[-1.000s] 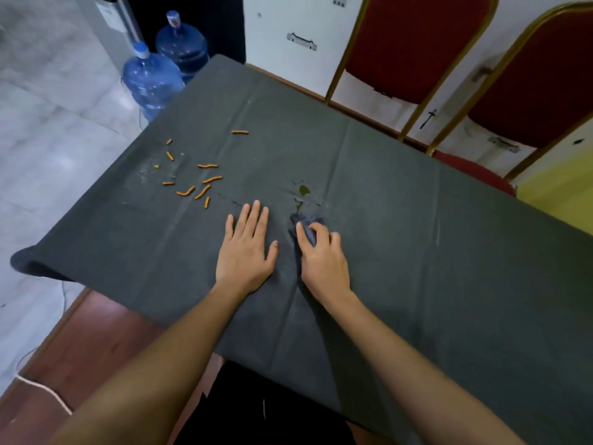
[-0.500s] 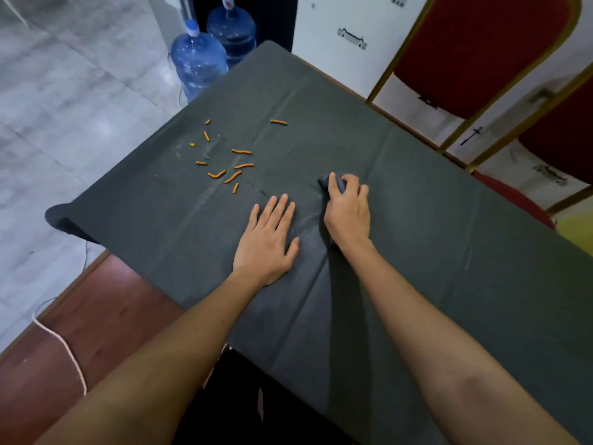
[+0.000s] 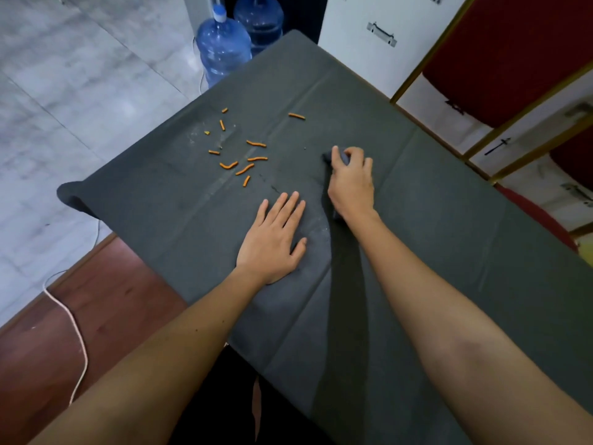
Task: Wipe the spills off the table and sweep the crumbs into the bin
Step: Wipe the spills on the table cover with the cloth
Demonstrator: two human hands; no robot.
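A dark grey cloth covers the table (image 3: 433, 220). My right hand (image 3: 351, 183) grips a small dark blue-grey rag (image 3: 328, 156) with curled fingers and presses it on the cloth near the table's middle. The rag mostly hides under the hand. No spill shows around it. My left hand (image 3: 272, 239) lies flat on the cloth, fingers straight, just left of and nearer than the right hand. Several orange crumb sticks (image 3: 245, 168) lie scattered on the cloth to the far left of both hands, with fine pale dust (image 3: 195, 136) among them.
Two blue water bottles (image 3: 223, 49) stand on the floor past the table's far left corner. Red chairs with gold frames (image 3: 513, 59) line the right side. A white cord (image 3: 73, 322) runs over the brown floor strip at the left. No bin is in view.
My right hand pushed the rag away from me over the yellowish spill seen a second ago; the spill no longer shows. My left hand stayed flat. The camera view shifted.
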